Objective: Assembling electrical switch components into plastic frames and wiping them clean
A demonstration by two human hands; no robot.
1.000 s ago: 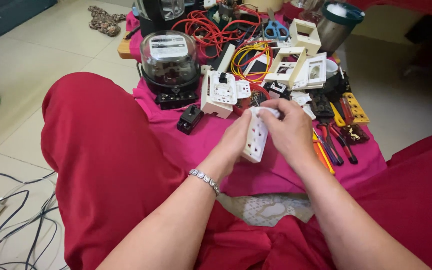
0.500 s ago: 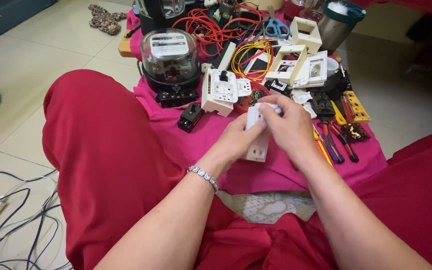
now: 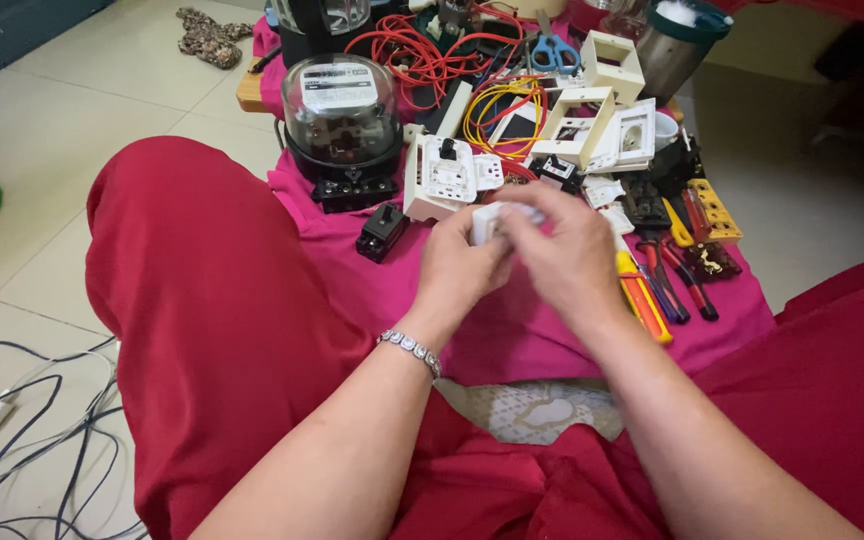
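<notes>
Both hands, left [image 3: 457, 265] and right [image 3: 562, 255], now cup the white socket [image 3: 489, 222], raised and nearly hidden above the pink cloth [image 3: 402, 290].

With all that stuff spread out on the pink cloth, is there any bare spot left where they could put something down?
Yes: the pink cloth is bare below the hands, between the red-clad knee and the screwdrivers. A smaller patch lies between the black breaker and the left hand. Behind the hands, around the meter, white switch plates and red wires, it is crowded.

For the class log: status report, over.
Left hand and right hand: both grip white socket piece. Held above pink cloth. Screwdrivers close right.
</notes>
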